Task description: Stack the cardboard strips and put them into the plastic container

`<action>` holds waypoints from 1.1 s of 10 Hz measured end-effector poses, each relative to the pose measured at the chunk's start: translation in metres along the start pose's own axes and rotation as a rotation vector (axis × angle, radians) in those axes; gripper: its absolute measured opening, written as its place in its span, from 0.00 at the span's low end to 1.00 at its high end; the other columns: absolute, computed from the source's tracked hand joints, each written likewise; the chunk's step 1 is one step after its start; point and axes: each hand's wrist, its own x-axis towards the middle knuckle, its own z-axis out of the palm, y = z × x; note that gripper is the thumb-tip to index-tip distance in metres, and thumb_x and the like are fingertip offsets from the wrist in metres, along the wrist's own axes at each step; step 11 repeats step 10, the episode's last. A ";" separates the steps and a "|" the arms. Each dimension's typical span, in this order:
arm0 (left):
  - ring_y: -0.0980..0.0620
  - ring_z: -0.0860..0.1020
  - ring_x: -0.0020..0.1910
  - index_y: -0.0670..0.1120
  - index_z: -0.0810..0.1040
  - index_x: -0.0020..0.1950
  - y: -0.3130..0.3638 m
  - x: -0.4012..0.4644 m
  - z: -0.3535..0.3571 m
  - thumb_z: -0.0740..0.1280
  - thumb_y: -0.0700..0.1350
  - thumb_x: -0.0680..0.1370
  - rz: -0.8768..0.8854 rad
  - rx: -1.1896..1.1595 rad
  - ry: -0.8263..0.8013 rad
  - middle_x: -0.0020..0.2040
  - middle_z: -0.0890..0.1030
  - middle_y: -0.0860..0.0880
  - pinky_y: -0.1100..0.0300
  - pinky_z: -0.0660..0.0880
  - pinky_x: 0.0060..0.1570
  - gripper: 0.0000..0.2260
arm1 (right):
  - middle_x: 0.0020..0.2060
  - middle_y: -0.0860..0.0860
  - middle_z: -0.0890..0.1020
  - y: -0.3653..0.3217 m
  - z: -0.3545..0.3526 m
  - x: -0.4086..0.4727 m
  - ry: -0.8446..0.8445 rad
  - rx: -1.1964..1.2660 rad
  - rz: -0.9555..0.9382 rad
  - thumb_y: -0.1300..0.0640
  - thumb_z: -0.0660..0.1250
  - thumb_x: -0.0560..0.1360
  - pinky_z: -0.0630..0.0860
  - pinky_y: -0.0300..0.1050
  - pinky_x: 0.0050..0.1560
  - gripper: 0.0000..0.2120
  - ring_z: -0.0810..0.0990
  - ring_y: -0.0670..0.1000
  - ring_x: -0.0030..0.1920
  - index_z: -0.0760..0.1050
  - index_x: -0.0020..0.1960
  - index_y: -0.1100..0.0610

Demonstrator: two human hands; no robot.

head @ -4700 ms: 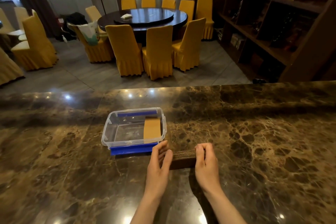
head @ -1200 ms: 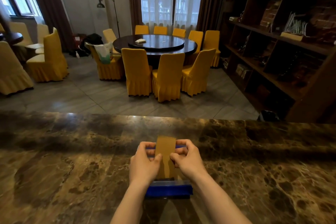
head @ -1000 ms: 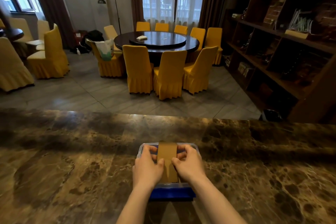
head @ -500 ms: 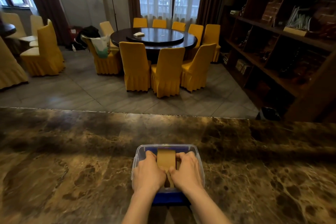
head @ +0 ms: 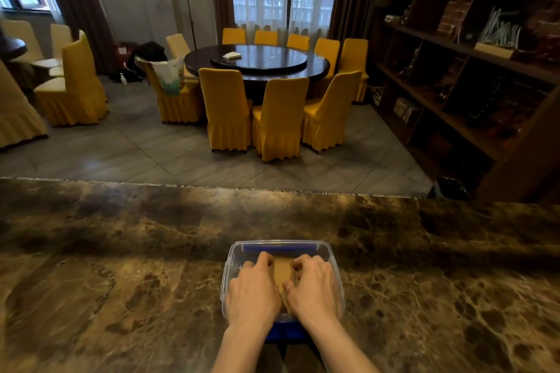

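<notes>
Marble counter (head: 121,281): near its front edge, strips (head: 284,271) are pressed into container (head: 328,254) by left hand (head: 253,294) and right hand (head: 315,289), seemingly gripped.

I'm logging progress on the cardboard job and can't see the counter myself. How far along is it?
Nearly finished, it seems. Done: the cardboard strips are gathered into one stack, and none lie loose on the marble counter. In hand: the left hand and right hand hold the stack down inside the plastic container. Left: let go and withdraw; whether the stack sits flat on the bottom is hidden.
</notes>
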 end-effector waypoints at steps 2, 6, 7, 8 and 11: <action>0.48 0.83 0.59 0.56 0.73 0.70 -0.002 0.005 0.001 0.65 0.51 0.81 -0.011 -0.038 -0.052 0.63 0.83 0.50 0.49 0.81 0.59 0.17 | 0.61 0.47 0.78 -0.002 0.000 -0.001 -0.024 -0.026 -0.010 0.51 0.72 0.75 0.77 0.46 0.63 0.18 0.74 0.49 0.64 0.78 0.64 0.47; 0.45 0.81 0.62 0.55 0.69 0.72 -0.009 0.003 0.006 0.64 0.58 0.79 0.015 -0.031 -0.075 0.64 0.82 0.48 0.48 0.78 0.61 0.22 | 0.58 0.49 0.79 0.002 -0.028 -0.016 -0.063 -0.224 -0.297 0.46 0.60 0.80 0.76 0.49 0.61 0.15 0.74 0.51 0.59 0.82 0.57 0.51; 0.45 0.81 0.61 0.54 0.72 0.70 -0.007 0.003 0.006 0.65 0.57 0.79 0.004 0.002 -0.091 0.64 0.83 0.49 0.48 0.78 0.61 0.20 | 0.58 0.50 0.78 0.003 -0.033 -0.017 -0.135 -0.264 -0.320 0.45 0.58 0.80 0.76 0.52 0.60 0.18 0.73 0.53 0.60 0.83 0.55 0.52; 0.46 0.81 0.61 0.54 0.71 0.71 -0.007 0.004 0.004 0.65 0.57 0.79 0.010 0.016 -0.116 0.64 0.82 0.49 0.50 0.78 0.60 0.21 | 0.58 0.51 0.78 0.002 -0.036 -0.016 -0.183 -0.291 -0.316 0.44 0.57 0.80 0.76 0.53 0.60 0.19 0.73 0.53 0.60 0.83 0.55 0.53; 0.51 0.80 0.62 0.56 0.70 0.72 -0.004 -0.002 -0.010 0.65 0.56 0.79 0.098 0.009 0.006 0.65 0.81 0.52 0.53 0.78 0.62 0.21 | 0.56 0.47 0.79 0.008 -0.055 -0.016 -0.176 -0.194 -0.359 0.43 0.62 0.78 0.78 0.48 0.59 0.16 0.75 0.49 0.57 0.81 0.58 0.49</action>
